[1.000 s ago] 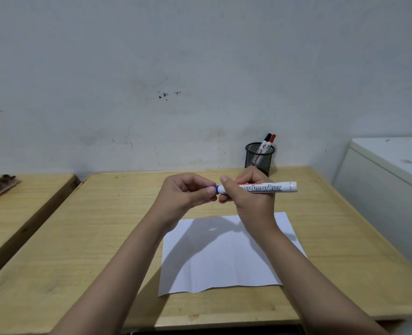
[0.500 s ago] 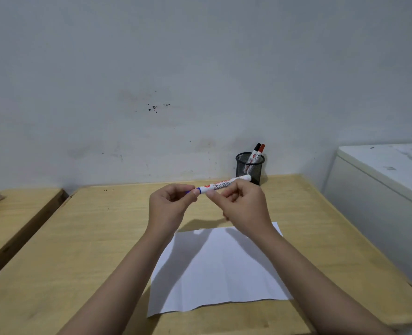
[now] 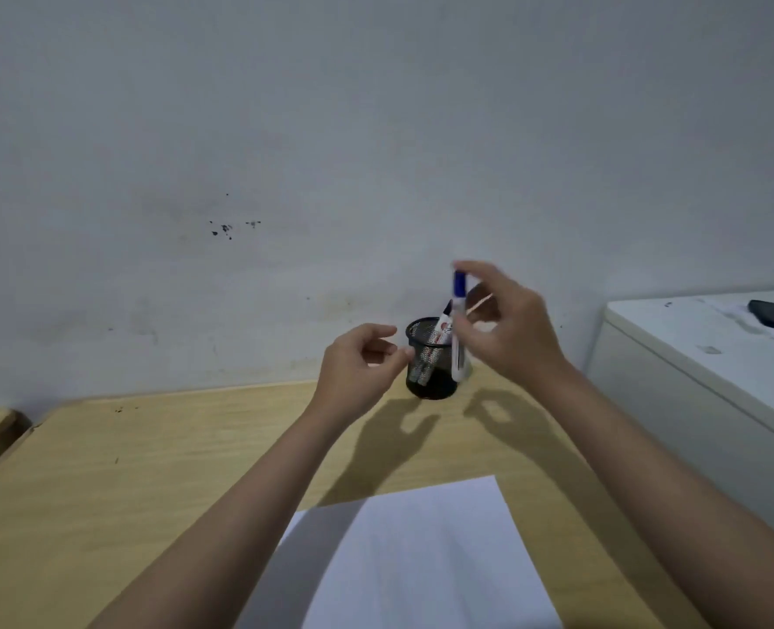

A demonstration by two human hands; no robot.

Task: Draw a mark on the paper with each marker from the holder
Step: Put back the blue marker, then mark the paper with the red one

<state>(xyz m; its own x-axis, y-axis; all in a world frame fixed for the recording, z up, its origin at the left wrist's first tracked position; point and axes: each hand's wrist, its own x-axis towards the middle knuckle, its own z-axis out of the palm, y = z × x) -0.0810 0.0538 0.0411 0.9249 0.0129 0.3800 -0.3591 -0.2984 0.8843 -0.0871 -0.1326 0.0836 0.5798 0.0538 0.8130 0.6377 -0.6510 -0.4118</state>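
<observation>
Blue-capped marker [image 3: 457, 329] held upright at the black wire-mesh holder [image 3: 431, 360].
Right hand [image 3: 510, 326] pinches its smooth white barrel, cap uppermost; left hand [image 3: 357, 370], fingers loosely curled and empty, sits beside the cylindrical holder. Flat white paper [image 3: 421, 556] lies nearer on the wood-grain table [image 3: 149, 465].

Place: plain study or office room | Evidence: wooden desk [image 3: 149, 469]; mesh holder [image 3: 428, 360]; paper [image 3: 421, 560]; bare scuffed wall [image 3: 330, 152]
</observation>
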